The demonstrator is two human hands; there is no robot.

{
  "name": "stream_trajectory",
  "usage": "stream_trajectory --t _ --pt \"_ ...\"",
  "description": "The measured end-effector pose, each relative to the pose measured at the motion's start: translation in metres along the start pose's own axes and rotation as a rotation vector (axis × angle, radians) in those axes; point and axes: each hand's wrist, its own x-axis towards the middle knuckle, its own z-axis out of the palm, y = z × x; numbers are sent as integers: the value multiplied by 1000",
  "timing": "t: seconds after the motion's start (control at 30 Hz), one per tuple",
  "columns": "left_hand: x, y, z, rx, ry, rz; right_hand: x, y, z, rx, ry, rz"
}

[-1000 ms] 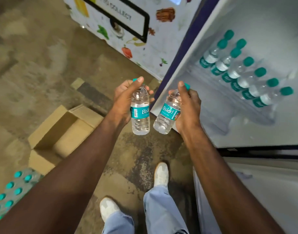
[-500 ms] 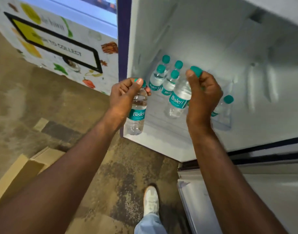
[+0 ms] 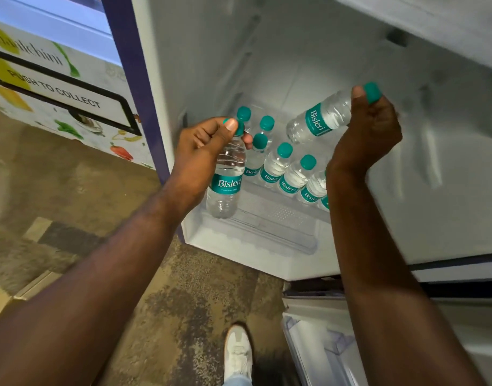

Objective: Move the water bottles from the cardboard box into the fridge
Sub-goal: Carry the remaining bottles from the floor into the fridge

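left hand [image 3: 208,143] pinches one water bottle [image 3: 225,182] by its neck, centre frame; right hand [image 3: 367,132] grips a second, tilted bottle [image 3: 320,121] at the cap, upper right. both inside the fridge [image 3: 295,65], above a standing row [image 3: 278,165]. clear ribbed thin plastic, teal caps, glossy labels; likely light, slightly squashy, slippery; neck hold suits.

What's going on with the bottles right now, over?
Left hand grips bottle upright by its neck. Right hand grips tilted bottle above the standing row. Both inside the fridge, path clear.
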Motion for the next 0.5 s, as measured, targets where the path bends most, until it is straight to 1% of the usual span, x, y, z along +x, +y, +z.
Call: stream_trajectory --t 0.07,0.2,0.33,0.5 --pt "4 -2 3 -8 -3 -8 4 8 7 -66 -79 -30" --pt "10 -4 6 -22 3 -22 4 23 22 -202 -289 -54" --pt "13 -5 12 -27 15 -28 2 36 32 -341 -458 -5" --pt "15 -4 13 -24 17 -31 -3 44 36 -426 -631 30"
